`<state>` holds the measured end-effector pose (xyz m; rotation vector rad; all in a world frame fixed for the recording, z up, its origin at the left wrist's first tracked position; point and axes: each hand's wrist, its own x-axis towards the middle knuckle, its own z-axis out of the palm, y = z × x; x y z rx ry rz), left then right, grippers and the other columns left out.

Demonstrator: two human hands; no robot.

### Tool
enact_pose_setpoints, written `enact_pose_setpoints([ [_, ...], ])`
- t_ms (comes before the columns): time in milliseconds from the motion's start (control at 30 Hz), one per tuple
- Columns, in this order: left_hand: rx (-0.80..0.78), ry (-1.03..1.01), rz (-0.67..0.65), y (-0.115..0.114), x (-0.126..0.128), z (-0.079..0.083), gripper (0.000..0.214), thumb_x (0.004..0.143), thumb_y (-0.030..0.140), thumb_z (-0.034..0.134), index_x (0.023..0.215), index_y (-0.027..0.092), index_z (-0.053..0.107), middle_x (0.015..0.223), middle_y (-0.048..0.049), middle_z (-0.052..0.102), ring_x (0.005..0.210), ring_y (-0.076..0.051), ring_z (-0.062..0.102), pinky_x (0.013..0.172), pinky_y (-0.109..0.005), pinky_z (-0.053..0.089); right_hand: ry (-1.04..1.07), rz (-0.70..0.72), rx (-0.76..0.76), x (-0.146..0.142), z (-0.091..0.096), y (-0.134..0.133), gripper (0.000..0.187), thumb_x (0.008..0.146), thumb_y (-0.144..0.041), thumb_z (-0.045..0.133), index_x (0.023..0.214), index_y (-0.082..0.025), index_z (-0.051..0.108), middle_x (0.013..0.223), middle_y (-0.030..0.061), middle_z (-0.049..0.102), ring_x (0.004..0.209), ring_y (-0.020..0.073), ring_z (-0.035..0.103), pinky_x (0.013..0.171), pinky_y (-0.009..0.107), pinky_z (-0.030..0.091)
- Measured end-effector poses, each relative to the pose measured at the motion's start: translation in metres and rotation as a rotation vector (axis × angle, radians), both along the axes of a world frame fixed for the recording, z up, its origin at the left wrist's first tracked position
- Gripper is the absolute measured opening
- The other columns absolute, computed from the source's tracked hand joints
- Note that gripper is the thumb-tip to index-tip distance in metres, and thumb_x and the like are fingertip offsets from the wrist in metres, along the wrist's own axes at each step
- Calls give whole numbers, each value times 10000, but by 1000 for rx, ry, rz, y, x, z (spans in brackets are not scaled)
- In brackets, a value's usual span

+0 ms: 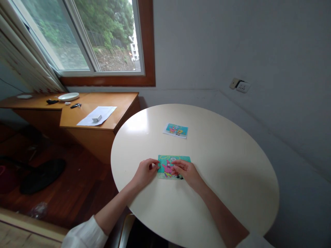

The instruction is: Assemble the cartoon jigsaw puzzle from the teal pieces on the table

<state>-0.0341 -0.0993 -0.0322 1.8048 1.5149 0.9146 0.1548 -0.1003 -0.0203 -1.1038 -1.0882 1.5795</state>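
Observation:
On the near part of the round white table lies a flat teal cartoon picture (162, 171) with a pink starfish figure. I cannot make out whether it is one sheet or joined pieces. My left hand (146, 173) is closed at its left edge, thumb and forefinger bent against the border. Over its right half is my right hand (190, 174), fingers bent and thumb close to the fingertips, covering part of the print. Anything small between those fingertips is hidden. Farther back on the table lies a second, smaller cartoon picture (177, 130) with a white border.
The white table (219, 148) has a rounded edge. To the left stands a wooden desk (124, 103) bearing a paper sheet (108, 112), a small white box (97, 118), keys (76, 105) and a white plate (68, 96). A dark round base (42, 175) rests on the floor.

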Motion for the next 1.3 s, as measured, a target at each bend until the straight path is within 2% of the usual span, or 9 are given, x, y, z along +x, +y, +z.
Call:
enact_pose_setpoints([
  [433,94,72,-68,0,2,0,143,720,165,518,764,162,654,741,-27,582,577,-91,470,571,-228,401,-18,22,37,1,-5,1,346,546,-415,710,763,-160,622,622,8,652,532,139,607,569,288,500],
  [567,158,62,-4,-3,0,8,212,767,147,440,839,162,638,778,-41,587,598,-100,509,570,-233,429,-30,21,44,2,-6,1,348,553,-422,707,767,-161,623,615,5,649,532,138,605,571,288,502],
  [667,313,86,53,-8,-3,18,284,836,175,352,948,172,613,947,-83,603,851,-149,569,736,-291,467,-34,27,46,2,-6,1,349,557,-424,706,769,-160,622,612,3,647,537,135,604,582,289,502],
  [767,415,311,-92,-16,-2,22,392,871,268,331,1232,171,448,1282,-117,468,1202,-204,404,1006,-423,307,-32,26,43,3,-5,1,361,550,-426,711,774,-158,622,619,4,646,534,132,602,583,288,501],
  [833,364,507,-258,-22,2,19,456,877,330,313,1287,146,384,1343,-129,406,1271,-229,316,1055,-473,201,-26,19,35,3,-3,0,370,542,-428,716,775,-156,621,627,6,649,530,128,599,584,287,501],
  [900,301,636,-359,-26,7,14,508,869,390,310,1290,113,382,1347,-146,397,1273,-243,314,1063,-472,184,-21,13,33,3,-1,-1,371,539,-428,718,771,-155,621,624,6,648,526,126,595,585,286,501],
  [1033,223,717,-361,-25,12,11,509,879,399,268,1277,113,406,1330,-131,424,1265,-237,330,1079,-465,145,-20,-34,82,5,2,-4,347,569,-432,701,768,-159,621,612,4,634,519,123,585,572,284,498],
  [1200,149,536,-322,-22,6,15,511,897,394,213,1307,130,365,1366,-107,379,1272,-185,322,1059,-390,266,-65,-212,198,18,4,-2,313,629,-433,657,774,-161,605,621,12,614,529,133,577,550,288,496],
  [1300,146,497,-246,-25,0,16,518,904,382,172,1320,125,342,1399,-105,323,1287,-168,290,1058,-356,278,-240,-316,283,30,8,1,304,693,-440,583,799,-156,605,665,41,629,600,165,603,616,325,509],
])
